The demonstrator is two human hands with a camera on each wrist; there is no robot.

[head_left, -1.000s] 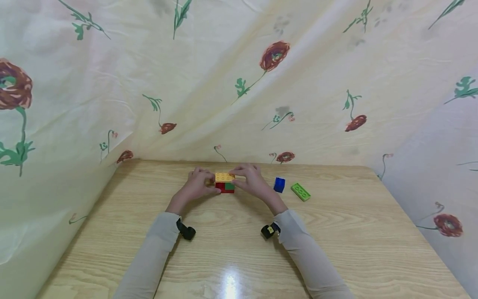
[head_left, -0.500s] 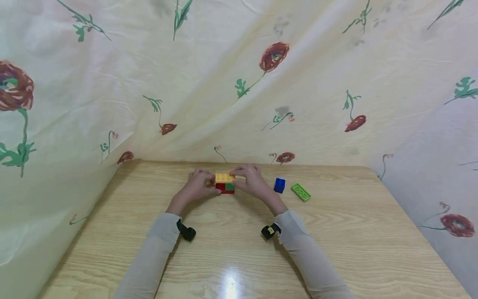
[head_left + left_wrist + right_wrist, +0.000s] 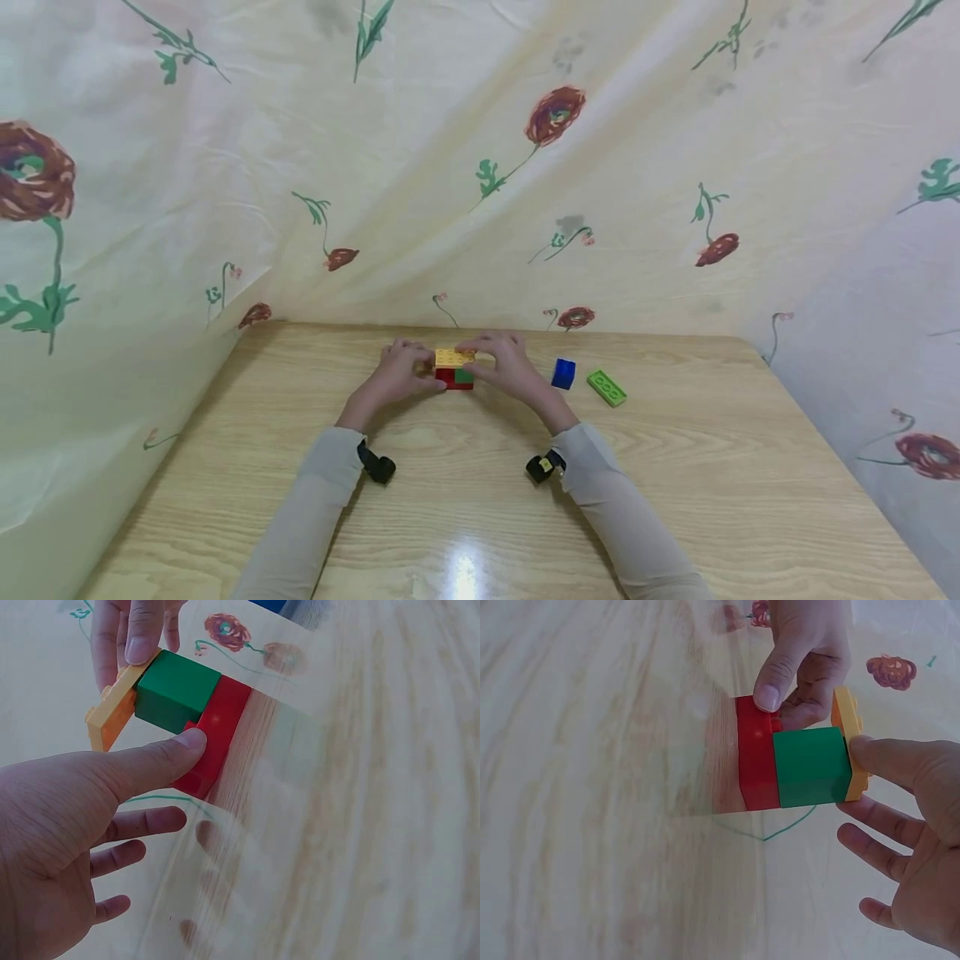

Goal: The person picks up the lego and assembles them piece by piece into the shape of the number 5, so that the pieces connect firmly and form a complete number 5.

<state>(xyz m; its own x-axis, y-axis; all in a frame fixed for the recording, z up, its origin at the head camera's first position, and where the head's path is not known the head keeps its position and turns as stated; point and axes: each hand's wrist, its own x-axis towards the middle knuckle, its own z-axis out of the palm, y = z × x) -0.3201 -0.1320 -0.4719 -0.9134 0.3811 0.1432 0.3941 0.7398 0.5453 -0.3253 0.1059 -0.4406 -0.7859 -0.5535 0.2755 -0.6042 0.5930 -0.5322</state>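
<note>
On the table, a red brick (image 3: 755, 757) carries a green block (image 3: 812, 766) at its right end. A flat yellow-orange studded plate (image 3: 450, 358) sits atop the green block, its left part spanning over the red brick with a gap between. My left hand (image 3: 397, 372) grips the red brick's left end, thumb on its near face in the left wrist view. With thumb and fingers my right hand (image 3: 504, 365) pinches the right end of the yellow plate; its other fingers are spread apart in the right wrist view.
To the right of my right hand lies a blue brick (image 3: 563, 373). Beside it a lime-green flat plate (image 3: 606, 388) rests at a slant. A floral cloth (image 3: 420, 200) hangs along the wooden table's (image 3: 442, 508) back edge and sides.
</note>
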